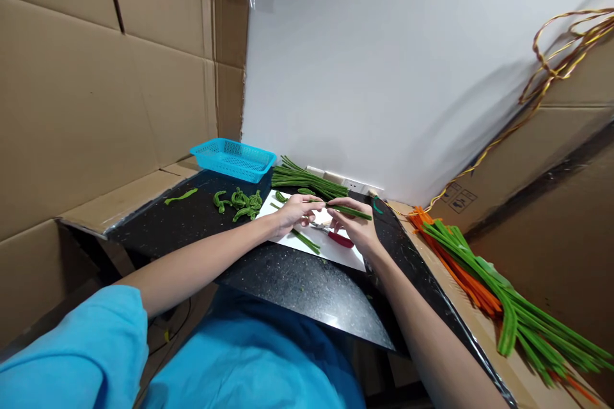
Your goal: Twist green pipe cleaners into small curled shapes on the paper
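Above a white sheet [344, 257], my left hand [293, 212] and my right hand [354, 220] are close together, their fingers closed on a dark green fuzzy stem [352, 211]. The stem runs out past my right hand to the right. Pliers with a red handle [341, 239] are under my right hand, and whether its lower fingers touch them is unclear. Short green pieces [306, 241] lie on the sheet below my left hand. A bent green piece [281, 197] rests near the sheet's upper left edge.
Curled green pieces [244, 202] lie left of the sheet on the black table [307, 291]. Behind are a blue basket [233, 160] and a bundle of green stems [307, 177]. Orange stems [460, 275] and light green stems [499, 287] lie at right, by cardboard.
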`<move>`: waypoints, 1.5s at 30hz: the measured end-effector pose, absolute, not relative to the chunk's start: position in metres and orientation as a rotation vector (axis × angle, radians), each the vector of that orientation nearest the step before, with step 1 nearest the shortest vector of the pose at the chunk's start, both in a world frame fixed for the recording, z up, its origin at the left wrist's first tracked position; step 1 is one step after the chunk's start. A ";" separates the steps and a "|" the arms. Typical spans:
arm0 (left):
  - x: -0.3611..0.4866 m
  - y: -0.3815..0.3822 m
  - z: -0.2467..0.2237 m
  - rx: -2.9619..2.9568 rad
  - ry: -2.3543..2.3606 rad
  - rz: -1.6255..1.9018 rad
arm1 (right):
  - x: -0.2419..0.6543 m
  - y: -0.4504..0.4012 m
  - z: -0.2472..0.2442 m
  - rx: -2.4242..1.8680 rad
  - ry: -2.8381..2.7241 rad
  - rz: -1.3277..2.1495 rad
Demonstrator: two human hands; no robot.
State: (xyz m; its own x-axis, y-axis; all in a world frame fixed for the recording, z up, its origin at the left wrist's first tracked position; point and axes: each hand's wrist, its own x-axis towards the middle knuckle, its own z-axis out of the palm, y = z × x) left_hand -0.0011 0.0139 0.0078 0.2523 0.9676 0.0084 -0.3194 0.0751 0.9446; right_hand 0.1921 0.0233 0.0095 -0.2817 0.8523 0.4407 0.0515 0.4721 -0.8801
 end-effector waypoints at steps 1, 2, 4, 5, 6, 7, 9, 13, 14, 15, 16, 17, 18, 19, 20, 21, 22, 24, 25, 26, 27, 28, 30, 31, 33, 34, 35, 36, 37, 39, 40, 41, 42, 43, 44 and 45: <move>-0.001 0.014 0.008 1.042 0.793 1.162 | 0.192 0.023 0.010 -0.784 -1.675 0.950; -0.002 0.015 0.008 1.037 0.785 1.187 | 0.192 0.023 0.010 -0.785 -1.675 0.937; -0.002 0.016 0.007 1.039 0.778 1.223 | 0.192 0.024 0.010 -0.789 -1.682 0.906; -0.003 0.017 0.007 1.043 0.785 1.233 | 0.192 0.024 0.010 -0.789 -1.688 0.891; -0.003 0.017 0.007 1.050 0.794 1.238 | 0.193 0.024 0.009 -0.789 -1.693 0.877; -0.003 0.017 0.006 1.064 0.799 1.237 | 0.193 0.025 0.009 -0.788 -1.698 0.866; -0.003 0.017 0.005 1.097 0.804 1.199 | 0.193 0.025 0.008 -0.784 -1.709 0.849; -0.001 0.015 0.004 1.131 0.804 1.101 | 0.192 0.024 0.008 -0.796 -1.726 0.813; -0.001 0.015 0.003 1.132 0.805 1.095 | 0.191 0.023 0.008 -0.798 -1.727 0.805; -0.001 0.015 0.003 1.136 0.806 1.095 | 0.191 0.023 0.008 -0.798 -1.729 0.797; -0.001 0.016 0.002 1.140 0.809 1.095 | 0.191 0.023 0.009 -0.798 -1.733 0.790; -0.001 0.016 0.002 1.144 0.812 1.096 | 0.191 0.023 0.009 -0.797 -1.738 0.783; -0.001 0.017 0.001 1.149 0.815 1.096 | 0.192 0.023 0.008 -0.797 -1.744 0.776; -0.002 0.017 0.001 1.155 0.817 1.096 | 0.192 0.023 0.008 -0.798 -1.747 0.769; -0.002 0.017 0.001 1.161 0.818 1.095 | 0.192 0.023 0.008 -0.801 -1.748 0.764; -0.002 0.017 0.002 1.169 0.818 1.095 | 0.192 0.024 0.007 -0.804 -1.744 0.760; -0.002 0.017 0.002 1.175 0.818 1.095 | 0.193 0.024 0.007 -0.807 -1.738 0.759; -0.002 0.015 0.004 1.182 0.811 1.094 | 0.193 0.024 0.006 -0.807 -1.723 0.760; -0.002 0.015 0.005 1.185 0.805 1.095 | 0.192 0.024 0.006 -0.803 -1.718 0.760; -0.002 0.014 0.006 1.186 0.798 1.095 | 0.192 0.024 0.005 -0.797 -1.713 0.758; -0.002 0.014 0.007 1.187 0.790 1.095 | 0.192 0.024 0.005 -0.793 -1.709 0.755; -0.003 0.014 0.007 1.188 0.783 1.094 | 0.191 0.024 0.005 -0.790 -1.705 0.753; -0.003 0.015 0.006 1.183 0.781 1.090 | 0.190 0.023 0.006 -0.793 -1.697 0.750; -0.003 0.015 0.005 1.172 0.785 1.087 | 0.190 0.022 0.006 -0.798 -1.691 0.750; -0.002 0.016 0.003 1.143 0.795 1.086 | 0.189 0.022 0.006 -0.807 -1.680 0.748; -0.002 0.017 0.003 1.128 0.797 1.088 | 0.189 0.022 0.006 -0.811 -1.676 0.744; -0.002 0.017 0.002 1.117 0.796 1.091 | 0.189 0.022 0.006 -0.810 -1.671 0.738; -0.002 0.017 0.002 1.112 0.790 1.095 | 0.189 0.023 0.006 -0.808 -1.668 0.734; -0.002 0.017 0.002 1.111 0.783 1.099 | 0.189 0.023 0.006 -0.804 -1.666 0.731; -0.002 0.016 0.002 1.112 0.769 1.105 | 0.190 0.025 0.005 -0.797 -1.662 0.734; -0.003 0.016 0.003 1.112 0.767 1.104 | 0.191 0.026 0.004 -0.794 -1.663 0.739; -0.003 0.016 0.003 1.111 0.768 1.099 | 0.192 0.027 0.004 -0.793 -1.669 0.745; -0.004 0.015 0.004 1.109 0.771 1.089 | 0.193 0.027 0.004 -0.794 -1.676 0.748; -0.004 0.015 0.004 1.110 0.774 1.077 | 0.194 0.027 0.003 -0.795 -1.685 0.751; -0.004 0.015 0.004 1.113 0.776 1.065 | 0.194 0.027 0.003 -0.797 -1.695 0.752; -0.004 0.015 0.004 1.118 0.778 1.057 | 0.194 0.027 0.003 -0.799 -1.701 0.754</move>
State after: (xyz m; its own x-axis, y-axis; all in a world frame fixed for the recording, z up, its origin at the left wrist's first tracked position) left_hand -0.0044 0.0150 0.0042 0.3325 0.9430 0.0121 -0.2689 0.0825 0.9596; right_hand 0.1939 0.0270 0.0032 -0.2146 0.8114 0.5437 0.1418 0.5767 -0.8046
